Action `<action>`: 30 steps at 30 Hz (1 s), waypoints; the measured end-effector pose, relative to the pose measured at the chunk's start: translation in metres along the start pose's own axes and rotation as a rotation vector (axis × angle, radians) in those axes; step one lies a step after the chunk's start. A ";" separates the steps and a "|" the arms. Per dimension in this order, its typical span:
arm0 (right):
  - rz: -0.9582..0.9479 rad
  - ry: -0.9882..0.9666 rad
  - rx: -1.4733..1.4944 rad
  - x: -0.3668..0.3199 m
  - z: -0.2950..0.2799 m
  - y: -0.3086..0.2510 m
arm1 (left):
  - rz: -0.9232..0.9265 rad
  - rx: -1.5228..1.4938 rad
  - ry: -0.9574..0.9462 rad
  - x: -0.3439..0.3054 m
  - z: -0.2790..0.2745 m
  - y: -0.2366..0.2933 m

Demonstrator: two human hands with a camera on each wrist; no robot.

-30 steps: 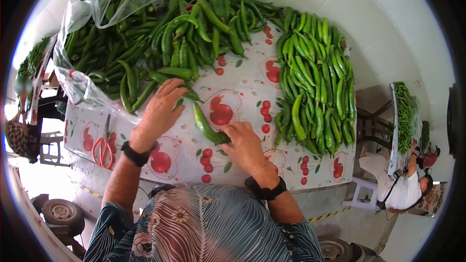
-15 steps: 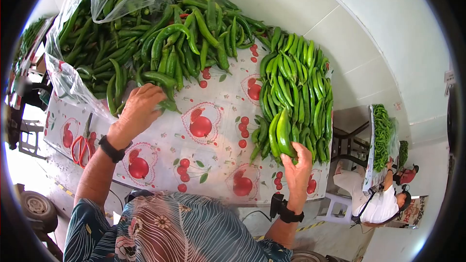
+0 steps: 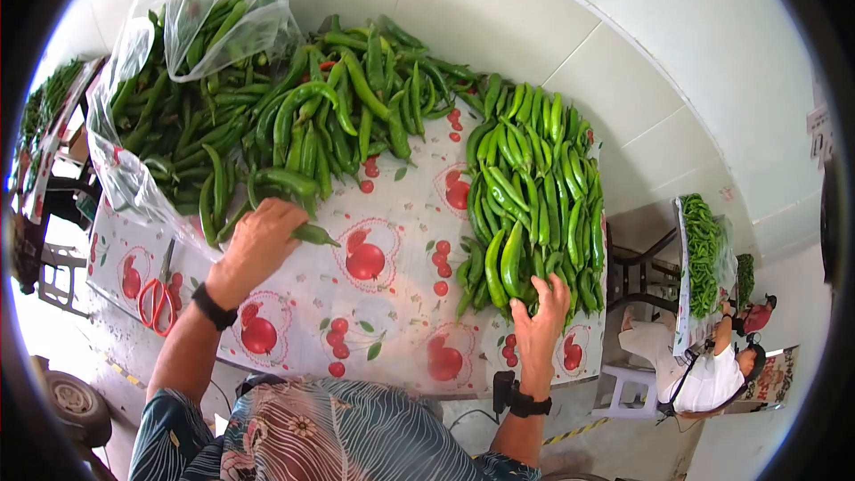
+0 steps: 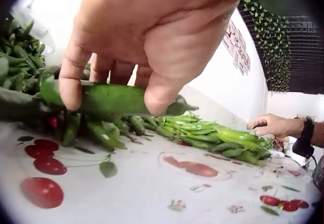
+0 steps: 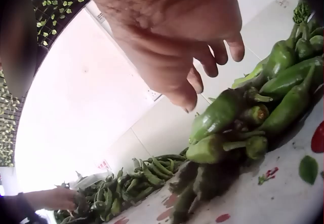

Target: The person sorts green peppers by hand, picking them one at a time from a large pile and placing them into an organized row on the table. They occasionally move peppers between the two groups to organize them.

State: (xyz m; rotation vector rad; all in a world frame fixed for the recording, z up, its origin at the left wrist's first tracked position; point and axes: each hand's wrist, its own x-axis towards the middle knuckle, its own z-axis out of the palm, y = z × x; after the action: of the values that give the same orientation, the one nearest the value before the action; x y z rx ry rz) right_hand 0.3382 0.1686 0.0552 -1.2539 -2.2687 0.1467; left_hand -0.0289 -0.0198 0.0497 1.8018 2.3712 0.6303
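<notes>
My left hand [image 3: 258, 248] is at the front of the loose heap of green chili peppers [image 3: 307, 138]. Its thumb and fingers pinch a single green pepper [image 4: 114, 98], whose tip points right in the head view. Over the near end of the neatly lined-up peppers [image 3: 557, 187], my right hand [image 3: 540, 316] has its fingers spread and grips nothing. Just beyond its fingertips lies a large bright pepper [image 3: 511, 258] on top of the rows. In the right wrist view, the fingers [image 5: 182, 98] hang above the peppers' stem ends.
A clear plastic bag [image 3: 111, 156] surrounds the left part of the heap. Red-handled scissors [image 3: 157, 303] lie at the table's left front edge. The patterned tablecloth [image 3: 401, 214] shows between the piles. Another person [image 3: 712, 374] sits at a side table on the right.
My right hand carried a pepper from the middle of the cloth to the lined-up rows and let go of it. My left hand took hold of another pepper and drew it slightly from the heap.
</notes>
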 end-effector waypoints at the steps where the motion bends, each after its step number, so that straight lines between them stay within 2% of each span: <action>1: -0.010 0.028 0.041 0.000 -0.002 -0.001 | 0.034 -0.043 0.045 -0.001 -0.002 0.005; 3: -0.032 0.084 0.123 0.002 -0.004 -0.005 | 0.057 -0.162 0.111 -0.001 -0.013 0.022; 5: 0.092 -0.040 0.396 0.001 -0.006 -0.026 | -0.021 -0.477 0.042 -0.001 -0.025 0.041; 6: 0.030 -0.098 0.505 0.001 -0.002 -0.037 | -0.222 -0.698 -0.129 0.001 -0.041 0.057; 9: -0.084 -0.340 0.761 -0.005 0.011 -0.081 | -0.155 -1.338 -0.274 0.002 -0.032 0.079; 10: -0.179 -0.434 0.841 -0.004 0.009 -0.095 | -0.150 -1.413 -0.310 0.003 -0.029 0.087; 12: -0.058 -0.564 0.984 -0.013 0.019 -0.120 | -0.129 -1.538 -0.337 0.001 -0.016 0.097; 13: 0.005 -0.628 1.055 -0.017 0.022 -0.127 | -0.138 -1.502 -0.345 0.000 -0.011 0.096; 16: 0.010 -0.680 1.025 -0.024 0.029 -0.125 | -0.270 -1.614 -0.306 -0.007 -0.005 0.093; 18: -0.115 -0.566 0.980 -0.028 0.031 -0.125 | -0.340 -1.658 -0.232 -0.010 -0.003 0.095; 19: -0.181 -0.508 0.952 -0.027 0.032 -0.125 | -0.345 -1.664 -0.222 -0.009 -0.002 0.096; 21: -0.178 -0.462 0.962 -0.020 0.034 -0.114 | -0.352 -1.683 -0.200 -0.006 0.001 0.099; 22: -0.174 -0.444 0.967 -0.017 0.030 -0.108 | -0.290 -1.635 -0.186 -0.006 0.004 0.093; 25: 0.012 -0.260 0.857 0.020 0.002 -0.088 | -0.121 -1.138 -0.163 -0.002 0.010 0.073; 26: 0.024 -0.191 0.846 0.034 -0.012 -0.083 | -0.095 -1.027 -0.144 -0.001 0.014 0.065; 27: -0.056 -0.076 0.689 0.049 -0.014 -0.068 | -0.072 -0.898 -0.114 0.001 0.015 0.059; 28: -0.010 -0.072 0.683 0.063 -0.023 -0.061 | -0.055 -0.771 -0.082 0.002 0.015 0.053; 29: -0.097 -0.010 0.587 0.076 -0.023 -0.046 | -0.041 -0.644 -0.043 0.004 0.016 0.046; 30: -0.031 -0.032 0.596 0.086 -0.028 -0.044 | 0.024 -0.537 0.076 0.008 0.018 0.039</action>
State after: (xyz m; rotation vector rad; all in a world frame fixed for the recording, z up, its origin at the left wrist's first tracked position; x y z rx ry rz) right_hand 0.2829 0.2098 0.1290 -0.8975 -2.0404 0.7708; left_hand 0.0096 0.0006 0.0497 1.5836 1.9574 1.2148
